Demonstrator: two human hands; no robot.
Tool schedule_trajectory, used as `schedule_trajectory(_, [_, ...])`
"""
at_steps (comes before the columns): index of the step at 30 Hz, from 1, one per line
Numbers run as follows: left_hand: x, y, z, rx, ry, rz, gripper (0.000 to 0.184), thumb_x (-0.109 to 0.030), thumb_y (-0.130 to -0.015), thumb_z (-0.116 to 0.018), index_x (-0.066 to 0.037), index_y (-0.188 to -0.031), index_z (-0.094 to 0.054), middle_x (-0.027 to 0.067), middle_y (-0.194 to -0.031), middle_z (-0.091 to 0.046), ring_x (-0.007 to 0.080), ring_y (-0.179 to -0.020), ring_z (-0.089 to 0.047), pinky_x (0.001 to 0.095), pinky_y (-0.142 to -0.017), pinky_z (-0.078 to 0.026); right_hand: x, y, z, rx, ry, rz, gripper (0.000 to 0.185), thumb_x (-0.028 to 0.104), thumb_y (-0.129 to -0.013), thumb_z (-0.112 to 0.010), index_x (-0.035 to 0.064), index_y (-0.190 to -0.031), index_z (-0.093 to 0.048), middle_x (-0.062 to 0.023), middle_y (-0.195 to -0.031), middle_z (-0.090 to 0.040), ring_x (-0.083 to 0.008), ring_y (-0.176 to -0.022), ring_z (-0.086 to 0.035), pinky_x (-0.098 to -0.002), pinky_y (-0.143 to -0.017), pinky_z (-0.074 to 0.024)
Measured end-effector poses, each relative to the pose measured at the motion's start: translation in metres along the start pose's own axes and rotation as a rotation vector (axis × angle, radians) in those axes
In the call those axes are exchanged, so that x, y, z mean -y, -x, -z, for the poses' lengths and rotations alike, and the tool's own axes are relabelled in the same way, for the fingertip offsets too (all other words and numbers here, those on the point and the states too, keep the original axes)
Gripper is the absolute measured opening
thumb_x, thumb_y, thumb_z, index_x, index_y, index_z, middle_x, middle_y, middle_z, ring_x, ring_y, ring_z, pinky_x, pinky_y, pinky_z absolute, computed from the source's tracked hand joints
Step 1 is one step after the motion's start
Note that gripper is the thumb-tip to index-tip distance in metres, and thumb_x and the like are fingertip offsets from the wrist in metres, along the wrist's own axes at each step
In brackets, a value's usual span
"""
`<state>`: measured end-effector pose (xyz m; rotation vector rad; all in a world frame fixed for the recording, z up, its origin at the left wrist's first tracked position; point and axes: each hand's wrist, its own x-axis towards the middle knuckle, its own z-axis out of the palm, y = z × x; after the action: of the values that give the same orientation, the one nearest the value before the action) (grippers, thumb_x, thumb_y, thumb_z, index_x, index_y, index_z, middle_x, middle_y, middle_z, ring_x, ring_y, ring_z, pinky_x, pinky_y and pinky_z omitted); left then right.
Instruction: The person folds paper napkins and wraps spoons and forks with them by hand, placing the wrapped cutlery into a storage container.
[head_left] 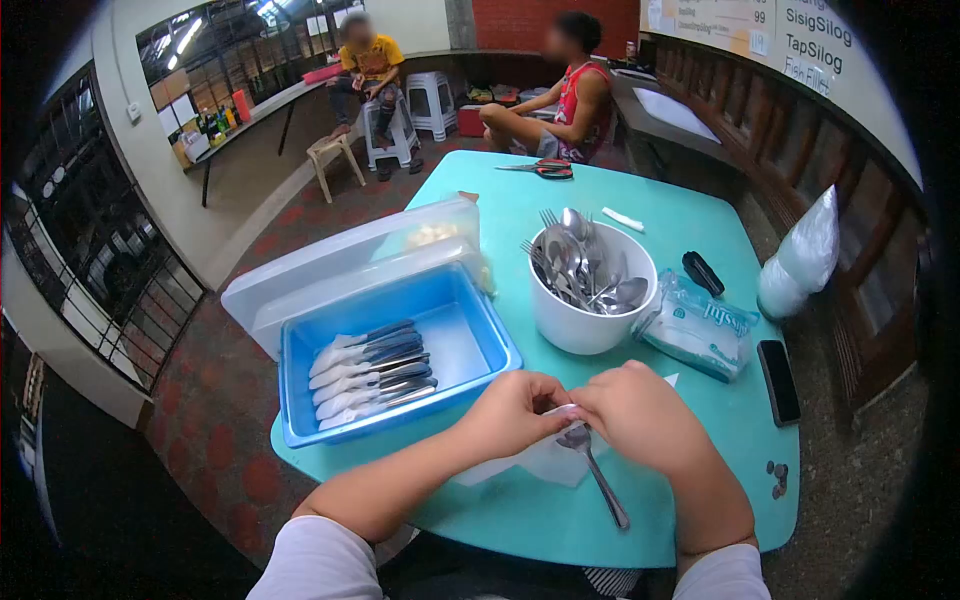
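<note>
Near the front of the turquoise table, my left hand (515,412) and my right hand (635,415) meet, fingers pinched on a white tissue (555,458). The head of a spoon (600,484) lies at the tissue under my fingertips, its handle pointing down to the right. On the left a blue tray (465,310) holds several utensils (375,375) with white tissue wrapped round one end. Behind my hands stands a white bucket (585,335) full of loose spoons and forks (575,250).
A clear lid (340,260) leans behind the tray. Right of the bucket are a tissue pack (700,335), a black object (703,273), a phone (778,382), coins (778,478) and a plastic roll (800,260). Scissors (545,169) lie at the far edge. Two people sit beyond.
</note>
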<state>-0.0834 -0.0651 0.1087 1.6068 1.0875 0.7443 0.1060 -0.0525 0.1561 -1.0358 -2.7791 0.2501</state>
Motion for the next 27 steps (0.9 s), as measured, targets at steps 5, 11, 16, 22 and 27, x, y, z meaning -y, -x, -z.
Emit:
schedule_trajectory(5, [-0.004, 0.0, 0.003, 0.027, -0.042, 0.005, 0.014, -0.012, -0.084, -0.072, 0.001, -0.088, -0.069, 0.0, -0.07, -0.064, 0.0035, -0.062, -0.053, 0.0224, -0.054, -0.041, -0.01, -0.002, 0.0, -0.042, 0.011, 0.04, 0.021, 0.025, -0.084, -0.06, 0.0079, -0.072, -0.065, -0.0081, -0.071, -0.062, -0.0296, -0.073, -0.062, -0.0416, -0.068, -0.0444])
schedule_trajectory(11, [0.005, -0.001, 0.006, 0.039, 0.005, 0.003, 0.013, -0.007, -0.082, -0.071, 0.002, -0.091, -0.068, 0.0025, -0.077, -0.067, 0.0058, -0.067, -0.058, 0.0224, -0.06, -0.046, -0.03, 0.007, 0.018, -0.041, -0.053, -0.108, 0.015, 0.022, -0.079, -0.067, 0.0072, -0.078, -0.069, -0.0117, -0.075, -0.065, -0.0306, -0.076, -0.063, -0.0425, -0.07, -0.047])
schedule_trajectory(16, [0.006, -0.004, 0.007, 0.04, -0.014, 0.032, 0.013, -0.006, -0.082, -0.07, 0.002, -0.092, -0.068, 0.0043, -0.08, -0.068, 0.0072, -0.071, -0.06, 0.0234, -0.062, -0.048, -0.056, 0.019, 0.027, -0.027, 0.027, -0.395, 0.015, 0.019, -0.077, -0.068, 0.0044, -0.078, -0.07, -0.0152, -0.076, -0.065, -0.0329, -0.077, -0.063, -0.0434, -0.072, -0.0482])
schedule_trajectory(22, [0.015, -0.006, 0.006, 0.039, 0.068, -0.006, 0.012, -0.007, -0.083, -0.07, 0.002, -0.091, -0.068, 0.0045, -0.08, -0.068, 0.0075, -0.072, -0.061, 0.0234, -0.064, -0.048, -0.048, 0.021, 0.033, -0.349, 0.221, -0.335, 0.016, 0.017, -0.078, -0.067, 0.0029, -0.085, -0.069, -0.0156, -0.082, -0.066, -0.0334, -0.081, -0.062, -0.0435, -0.072, -0.0478])
schedule_trajectory(27, [0.006, -0.003, 0.004, 0.023, -0.031, -0.041, 0.014, -0.012, -0.084, -0.071, 0.001, -0.089, -0.068, 0.0027, -0.075, -0.066, 0.0061, -0.067, -0.056, 0.0237, -0.06, -0.045, -0.007, 0.001, -0.001, -0.36, -0.037, 0.097, 0.015, 0.015, -0.078, -0.066, 0.0034, -0.087, -0.066, -0.0139, -0.08, -0.063, -0.0326, -0.081, -0.061, -0.0433, -0.072, -0.0476])
